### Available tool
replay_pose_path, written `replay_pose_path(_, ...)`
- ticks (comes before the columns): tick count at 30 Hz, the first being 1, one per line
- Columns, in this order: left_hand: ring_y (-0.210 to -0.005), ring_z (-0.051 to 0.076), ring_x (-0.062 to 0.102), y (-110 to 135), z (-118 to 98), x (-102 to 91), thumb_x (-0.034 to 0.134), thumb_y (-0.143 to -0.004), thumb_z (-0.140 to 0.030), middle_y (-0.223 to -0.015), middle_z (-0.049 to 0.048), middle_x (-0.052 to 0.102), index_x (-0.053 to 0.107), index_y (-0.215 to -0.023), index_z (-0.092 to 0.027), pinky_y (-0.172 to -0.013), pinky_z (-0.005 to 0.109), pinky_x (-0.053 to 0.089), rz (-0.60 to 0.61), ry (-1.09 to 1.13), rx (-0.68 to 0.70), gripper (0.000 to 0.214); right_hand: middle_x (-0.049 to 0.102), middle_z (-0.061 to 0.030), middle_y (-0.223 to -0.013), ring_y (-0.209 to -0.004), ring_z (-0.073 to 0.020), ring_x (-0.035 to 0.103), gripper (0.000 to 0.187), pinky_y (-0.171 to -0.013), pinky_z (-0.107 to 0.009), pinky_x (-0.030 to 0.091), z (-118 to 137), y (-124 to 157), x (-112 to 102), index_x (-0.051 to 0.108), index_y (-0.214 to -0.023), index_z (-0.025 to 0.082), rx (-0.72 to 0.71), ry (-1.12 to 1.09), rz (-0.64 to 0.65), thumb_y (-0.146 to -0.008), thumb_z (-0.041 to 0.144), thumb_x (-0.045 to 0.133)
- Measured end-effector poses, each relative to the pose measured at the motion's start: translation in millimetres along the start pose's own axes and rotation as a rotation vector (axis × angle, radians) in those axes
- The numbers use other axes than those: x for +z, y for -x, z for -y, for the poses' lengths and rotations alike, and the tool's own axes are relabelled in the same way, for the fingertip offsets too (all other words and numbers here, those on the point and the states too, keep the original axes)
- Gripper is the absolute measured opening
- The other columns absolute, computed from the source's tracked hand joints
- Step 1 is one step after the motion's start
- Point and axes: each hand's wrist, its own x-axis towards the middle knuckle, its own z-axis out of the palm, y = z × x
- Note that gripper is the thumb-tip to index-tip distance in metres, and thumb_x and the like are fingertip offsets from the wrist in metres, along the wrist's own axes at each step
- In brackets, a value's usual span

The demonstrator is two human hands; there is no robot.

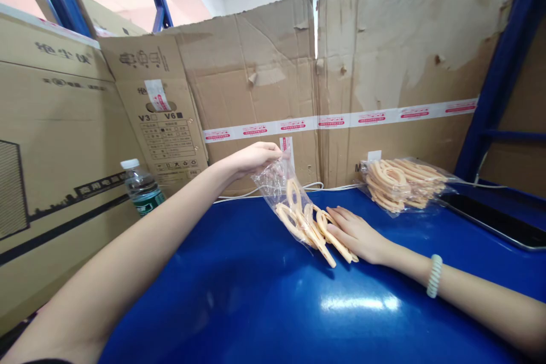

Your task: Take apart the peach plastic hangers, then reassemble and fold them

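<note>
My left hand [262, 156] is raised, its fingers pinching the top of a clear plastic bag [273, 176]. The bag hangs tilted, with pale orange looped strips [294, 222] in its lower part; some of their straight ends poke out at the lower right. Low over the blue surface, my right hand [356, 233] is closed round more of these strips [324, 224] beside the bag's lower end. Its fingertips partly cover them. A pale beaded or coiled band circles my right wrist.
A filled clear bag [401, 182] of similar looped strips lies at the back right of the blue tabletop [264, 307]. Near it rests a black phone [495, 219]. A water bottle [143, 187] stands at left. Cardboard panels [256, 79] and a white cable [315, 186] line the back.
</note>
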Motion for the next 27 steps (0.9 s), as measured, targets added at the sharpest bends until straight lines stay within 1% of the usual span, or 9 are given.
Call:
replay_pose_path(2, -0.066, 0.017, 0.067, 2, -2, -1.5, 0.056, -0.082, -0.022, -0.077, 0.0052, 0.069, 0.049, -0.063, -0.021, -0.053, 0.023, 0.039, 0.004, -0.025, 0.008, 0.02, 0.053, -0.0199, -0.142, -0.135, -0.0375, 0.044, 0.067, -0.11, -0.058, 0.036, -1, 0, 1, 0.05, -0.14, 0.014, 0.0, 0.007, -0.008, -0.099, 0.059, 0.023)
replay_pose_path(7, -0.063, 0.015, 0.061, 9, -3, -8.8, 0.057, -0.083, -0.022, -0.067, 0.0042, 0.066, 0.053, -0.066, -0.019, -0.055, 0.022, 0.039, -0.025, -0.172, 0.014, 0.018, 0.049, -0.0211, -0.145, -0.137, -0.0392, 0.041, 0.071, -0.111, -0.059, 0.034, -4, 0, 4, 0.048, -0.142, 0.011, 0.011, 0.017, -0.002, -0.099, 0.06, 0.022)
replay_pose_path(13, -0.06, 0.014, 0.057, 13, 2, -24.2, 0.059, -0.083, -0.026, -0.062, 0.001, 0.063, 0.055, -0.066, -0.019, -0.054, 0.021, 0.036, -0.061, -0.399, 0.003, 0.018, 0.046, -0.0241, -0.147, -0.138, -0.0404, 0.038, 0.075, -0.111, -0.06, 0.034, -3, 0, 4, 0.046, -0.143, 0.005, 0.025, 0.014, 0.019, -0.099, 0.06, 0.022)
replay_pose_path(16, -0.059, 0.015, 0.057, 14, 8, -36.1, 0.056, -0.085, -0.03, -0.064, 0.0004, 0.064, 0.057, -0.067, -0.02, -0.054, 0.022, 0.037, -0.075, -0.531, -0.025, 0.021, 0.045, -0.0238, -0.148, -0.139, -0.0397, 0.038, 0.074, -0.112, -0.058, 0.033, -3, 0, 4, 0.044, -0.144, 0.004, 0.031, 0.017, 0.028, -0.099, 0.059, 0.022)
replay_pose_path(19, -0.067, 0.016, 0.059, 15, 18, -58.1, 0.056, -0.088, -0.028, -0.073, 0.0004, 0.065, 0.06, -0.071, -0.018, -0.061, 0.024, 0.041, -0.172, -0.701, -0.066, 0.019, 0.046, -0.0209, -0.148, -0.139, -0.038, 0.038, 0.069, -0.112, -0.057, 0.032, -2, 0, 3, 0.044, -0.145, 0.009, 0.041, 0.023, 0.034, -0.099, 0.056, 0.025)
replay_pose_path(20, -0.072, 0.016, 0.06, 16, 22, -67.6, 0.057, -0.089, -0.027, -0.077, 0.001, 0.065, 0.061, -0.076, -0.017, -0.066, 0.026, 0.043, -0.223, -0.764, -0.095, 0.017, 0.045, -0.0205, -0.149, -0.139, -0.0379, 0.038, 0.068, -0.112, -0.057, 0.032, -2, 0, 3, 0.044, -0.145, 0.01, 0.048, 0.025, 0.039, -0.099, 0.056, 0.025)
replay_pose_path(22, -0.083, 0.018, 0.062, 19, 33, -87.8, 0.058, -0.093, -0.031, -0.091, 0.0036, 0.067, 0.064, -0.09, -0.015, -0.077, 0.034, 0.048, -0.338, -0.882, -0.185, 0.018, 0.045, -0.021, -0.149, -0.14, -0.0381, 0.037, 0.068, -0.112, -0.057, 0.032, -1, 0, 2, 0.043, -0.146, 0.008, 0.063, 0.03, 0.053, -0.099, 0.055, 0.025)
replay_pose_path(25, -0.098, 0.023, 0.063, 29, 59, -112.1, 0.056, -0.096, -0.04, -0.111, 0.0085, 0.065, 0.061, -0.113, -0.015, -0.088, 0.044, 0.05, -0.502, -1.007, -0.369, 0.03, 0.043, -0.0219, -0.15, -0.14, -0.0384, 0.036, 0.069, -0.112, -0.057, 0.031, 2, -1, 0, 0.042, -0.146, 0.006, 0.084, 0.039, 0.077, -0.099, 0.053, 0.024)
replay_pose_path(27, -0.102, 0.024, 0.063, 39, 80, -119.3, 0.057, -0.096, -0.039, -0.117, 0.0098, 0.063, 0.058, -0.12, -0.015, -0.089, 0.046, 0.052, -0.534, -1.057, -0.474, 0.034, 0.043, -0.022, -0.15, -0.14, -0.0382, 0.036, 0.069, -0.112, -0.058, 0.031, 4, -1, -2, 0.042, -0.146, 0.005, 0.09, 0.043, 0.092, -0.099, 0.053, 0.023)
